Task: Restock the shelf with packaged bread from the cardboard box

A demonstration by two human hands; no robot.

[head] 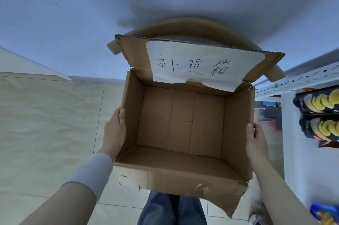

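floor (45,123): pale tiles fill the left of the view, bare there; the person stands on them, jeans (172,210) showing below the box.
left sleeve (91,171): a light cuff over a tan outer sleeve, arm reaching forward to the box's left side.
left hand (114,131): laid flat against the outside of the left wall, fingers together and pointing up, thumb hooked over the rim; pressed on the cardboard, likely to carry the box from the side.
cardboard box (179,175): held up off the floor between both hands, mouth tilted toward the camera so the whole inside shows; the near flap hangs down, torn at its lower right corner.
box contents: the bottom and walls show bare cardboard; no packaged bread is visible inside, so the bread is either already out or not in view.
paper label (201,63): a white sheet with handwritten characters, stuck on the upright far flap, marking what the box is for.
right hand (255,142): clasps the right wall from outside, fingers closed along the rim edge, mirroring the other side to keep the box level.
shelf (288,123): a white metal rack just beside the box on the right, close enough to reach.
snack bags (319,101): dark packs printed with yellow chips stand on the shelf; whether bread sits there cannot be told.
task stage: judging by the empty box, restocking looks finished or nearly so.
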